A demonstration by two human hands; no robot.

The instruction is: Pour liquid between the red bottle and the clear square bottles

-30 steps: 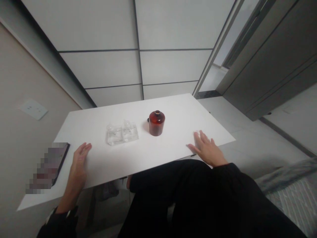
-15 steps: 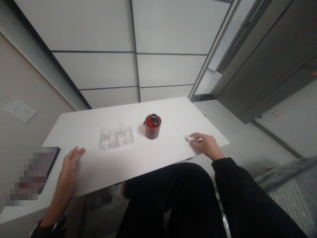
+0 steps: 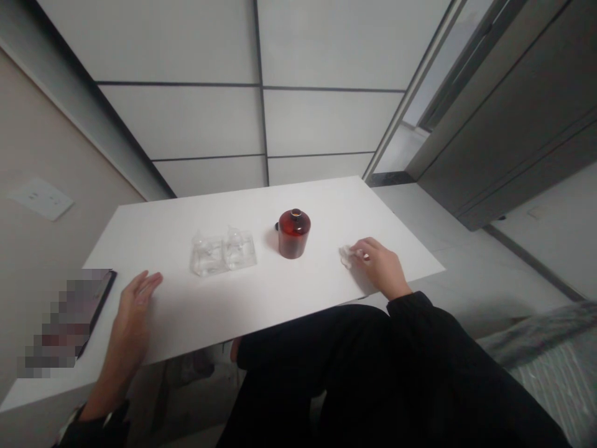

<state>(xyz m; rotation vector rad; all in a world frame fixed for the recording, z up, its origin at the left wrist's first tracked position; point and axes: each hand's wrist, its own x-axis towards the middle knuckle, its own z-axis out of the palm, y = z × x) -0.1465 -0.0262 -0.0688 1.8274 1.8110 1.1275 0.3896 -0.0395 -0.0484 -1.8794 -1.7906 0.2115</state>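
My right hand (image 3: 377, 264) pinches a crumpled white wad (image 3: 346, 256), seemingly a tissue, against the right part of the white table (image 3: 261, 320). To its left stands an upright reddish-brown bottle (image 3: 293, 238) with an open neck, and a small dark piece (image 3: 277, 226) shows behind its left side. Further left sits a clear two-part container (image 3: 224, 254) with knobs on top. At the table's left, my left hand (image 3: 135, 302) lies with fingers stretched out, holding nothing and apart from the container.
A tablet-like device (image 3: 69, 320) with a blurred screen lies at the table's left edge. White panels (image 3: 205, 127) rise behind the table. A wall socket (image 3: 41, 199) is on the left. Clear plastic wrapping (image 3: 550, 354) shows at lower right.
My right hand has moved a little left across the table with the white wad, which now looks more spread out. My left hand stays in place. The view has shifted slightly.
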